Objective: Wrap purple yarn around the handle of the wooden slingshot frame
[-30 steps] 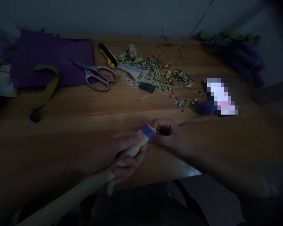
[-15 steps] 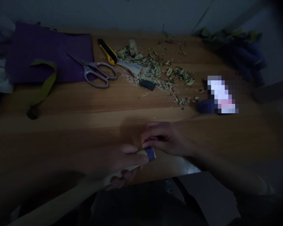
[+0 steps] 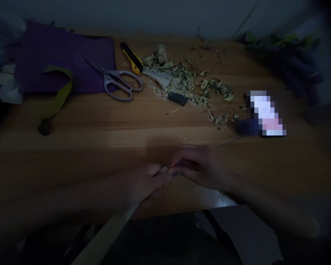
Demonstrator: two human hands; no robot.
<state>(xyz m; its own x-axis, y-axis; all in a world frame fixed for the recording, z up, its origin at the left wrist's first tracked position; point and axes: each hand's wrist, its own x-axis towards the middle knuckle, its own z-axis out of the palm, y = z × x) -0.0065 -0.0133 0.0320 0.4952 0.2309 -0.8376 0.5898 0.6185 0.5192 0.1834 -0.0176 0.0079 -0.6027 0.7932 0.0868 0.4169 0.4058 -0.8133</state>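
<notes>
The long pale stick now points steeper, toward one o'clock, with the left hand gripping it and the right hand pinching near its top.

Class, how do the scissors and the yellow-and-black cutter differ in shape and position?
The scissors have two grey loop handles; the cutter has one straight body. The scissors' blades overlap the purple sheet; the cutter lies beside the shavings. Neither is held.

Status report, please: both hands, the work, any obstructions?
Left hand gripping pale stick. Right hand pinching at its tip. Scissors and shavings beyond.
</notes>
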